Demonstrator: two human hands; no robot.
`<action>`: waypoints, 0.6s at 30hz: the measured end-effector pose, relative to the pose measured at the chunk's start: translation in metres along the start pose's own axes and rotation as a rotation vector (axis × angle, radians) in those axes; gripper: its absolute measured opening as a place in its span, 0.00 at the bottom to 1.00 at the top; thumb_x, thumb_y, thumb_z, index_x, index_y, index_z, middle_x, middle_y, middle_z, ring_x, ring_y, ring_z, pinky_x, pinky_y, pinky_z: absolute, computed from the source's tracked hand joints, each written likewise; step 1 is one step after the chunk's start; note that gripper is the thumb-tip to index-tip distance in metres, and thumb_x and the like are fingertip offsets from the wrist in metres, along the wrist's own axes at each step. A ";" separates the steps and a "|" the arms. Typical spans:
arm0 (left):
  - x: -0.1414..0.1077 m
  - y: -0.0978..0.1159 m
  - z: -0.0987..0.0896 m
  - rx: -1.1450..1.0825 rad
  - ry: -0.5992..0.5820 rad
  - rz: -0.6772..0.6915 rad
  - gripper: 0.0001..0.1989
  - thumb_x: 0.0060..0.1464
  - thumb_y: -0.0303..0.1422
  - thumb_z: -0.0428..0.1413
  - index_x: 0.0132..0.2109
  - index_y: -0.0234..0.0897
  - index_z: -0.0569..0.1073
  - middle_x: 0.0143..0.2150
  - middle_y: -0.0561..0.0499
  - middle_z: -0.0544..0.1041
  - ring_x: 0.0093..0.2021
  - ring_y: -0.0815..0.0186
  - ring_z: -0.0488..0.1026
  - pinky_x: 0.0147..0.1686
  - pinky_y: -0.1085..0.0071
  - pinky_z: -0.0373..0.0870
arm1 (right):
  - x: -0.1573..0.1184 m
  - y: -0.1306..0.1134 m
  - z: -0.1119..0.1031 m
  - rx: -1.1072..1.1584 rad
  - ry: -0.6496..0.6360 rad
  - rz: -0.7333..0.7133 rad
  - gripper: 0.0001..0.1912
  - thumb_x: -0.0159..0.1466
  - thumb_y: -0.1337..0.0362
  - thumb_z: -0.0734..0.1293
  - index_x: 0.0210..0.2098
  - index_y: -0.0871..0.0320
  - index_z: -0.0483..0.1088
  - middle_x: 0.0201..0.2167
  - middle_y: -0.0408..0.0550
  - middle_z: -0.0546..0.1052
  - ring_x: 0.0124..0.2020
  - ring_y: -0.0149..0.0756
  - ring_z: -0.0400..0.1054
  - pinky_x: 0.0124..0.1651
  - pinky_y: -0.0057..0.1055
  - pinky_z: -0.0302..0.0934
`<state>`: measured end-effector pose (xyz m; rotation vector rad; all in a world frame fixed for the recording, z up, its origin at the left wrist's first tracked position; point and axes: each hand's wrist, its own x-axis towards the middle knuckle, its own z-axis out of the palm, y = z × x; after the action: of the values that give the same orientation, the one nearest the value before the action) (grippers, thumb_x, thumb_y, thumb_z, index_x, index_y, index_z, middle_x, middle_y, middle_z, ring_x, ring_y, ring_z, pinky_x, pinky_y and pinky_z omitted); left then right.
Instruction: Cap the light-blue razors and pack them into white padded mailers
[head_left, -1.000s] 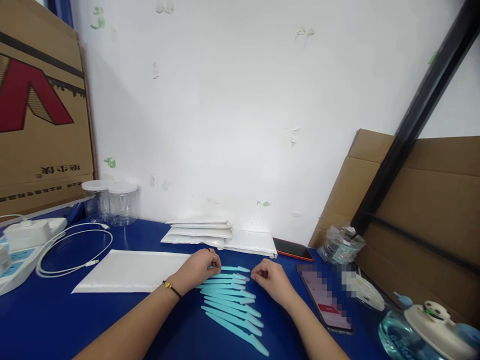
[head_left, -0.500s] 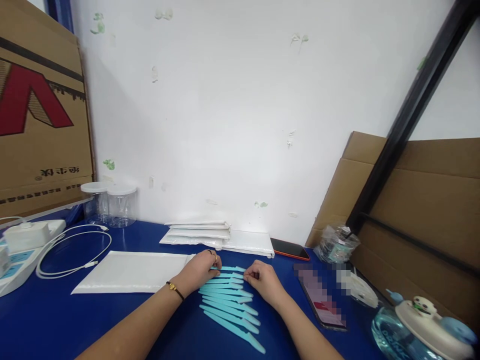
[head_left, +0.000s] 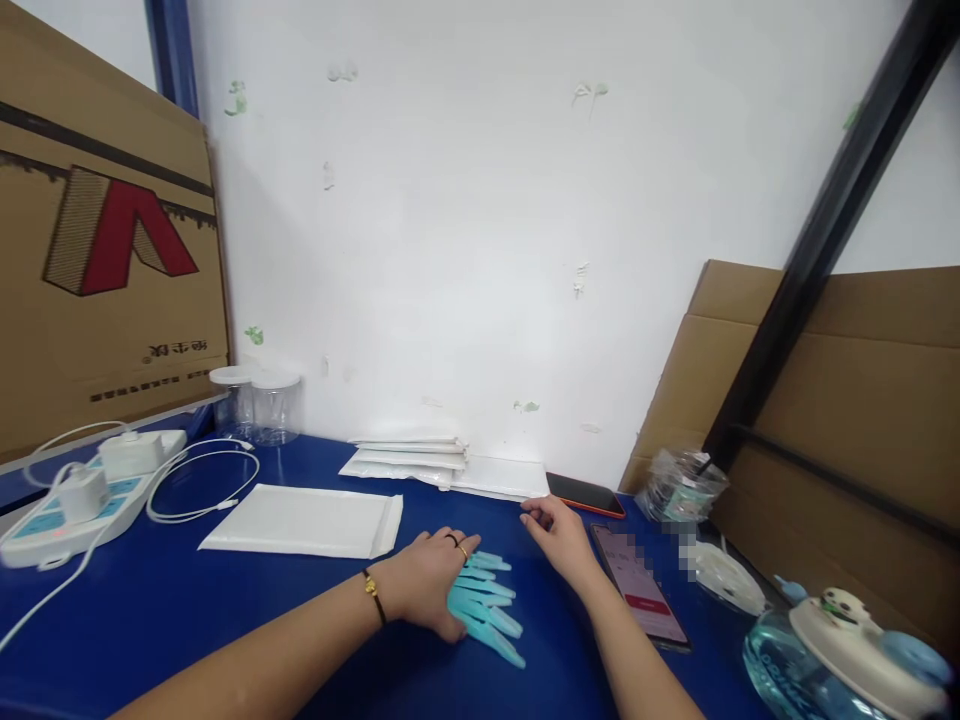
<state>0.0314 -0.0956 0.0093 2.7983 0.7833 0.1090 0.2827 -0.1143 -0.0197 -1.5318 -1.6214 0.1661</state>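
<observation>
Several light-blue plastic sticks point(head_left: 491, 610) lie fanned on the blue table point(head_left: 300, 625), close together at their left ends. My left hand point(head_left: 433, 583) covers those left ends, its fingers wrapped over them from above and its thumb at the near side. To the right of the sticks, apart from them, is my right hand point(head_left: 553, 532), fingers loosely curled and nothing visible between them. Left of my left hand a white padded envelope point(head_left: 304, 520) lies flat.
Stacked white envelopes point(head_left: 409, 460) lie by the wall beside an orange-edged phone point(head_left: 585, 494). Another phone point(head_left: 645, 595), a plastic-wrapped item point(head_left: 684, 488) and a blue bottle point(head_left: 810, 665) are at right. Clear jars point(head_left: 276, 410), a white cable point(head_left: 202, 450) and a power strip point(head_left: 82, 510) stand left.
My left hand has moved from the far end of the row onto the sticks' left ends, and the sticks are bunched closer. My right hand has moved away to the right. The view has shifted left.
</observation>
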 end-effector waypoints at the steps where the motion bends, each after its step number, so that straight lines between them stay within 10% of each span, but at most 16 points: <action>1: 0.001 0.006 0.000 0.038 0.002 -0.016 0.47 0.35 0.45 0.61 0.62 0.35 0.56 0.54 0.37 0.66 0.53 0.46 0.63 0.48 0.49 0.63 | 0.000 -0.001 0.001 0.007 -0.008 -0.011 0.11 0.57 0.61 0.64 0.36 0.58 0.74 0.27 0.47 0.72 0.25 0.35 0.64 0.30 0.30 0.60; 7: 0.022 0.027 0.008 0.194 -0.049 -0.156 0.28 0.33 0.33 0.60 0.46 0.31 0.69 0.42 0.35 0.72 0.42 0.48 0.69 0.34 0.57 0.71 | -0.002 0.001 0.003 -0.008 -0.049 -0.027 0.11 0.57 0.62 0.63 0.37 0.58 0.73 0.29 0.47 0.73 0.26 0.35 0.64 0.31 0.31 0.61; 18: 0.031 0.027 0.023 0.193 0.006 -0.245 0.15 0.44 0.28 0.54 0.42 0.28 0.70 0.41 0.35 0.74 0.40 0.51 0.72 0.41 0.59 0.69 | -0.003 -0.007 0.007 0.113 -0.090 -0.011 0.17 0.61 0.53 0.60 0.35 0.57 0.75 0.33 0.50 0.77 0.35 0.41 0.69 0.41 0.36 0.63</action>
<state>0.0747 -0.1068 -0.0059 2.8500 1.1882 -0.0006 0.2719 -0.1156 -0.0212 -1.4469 -1.6624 0.3192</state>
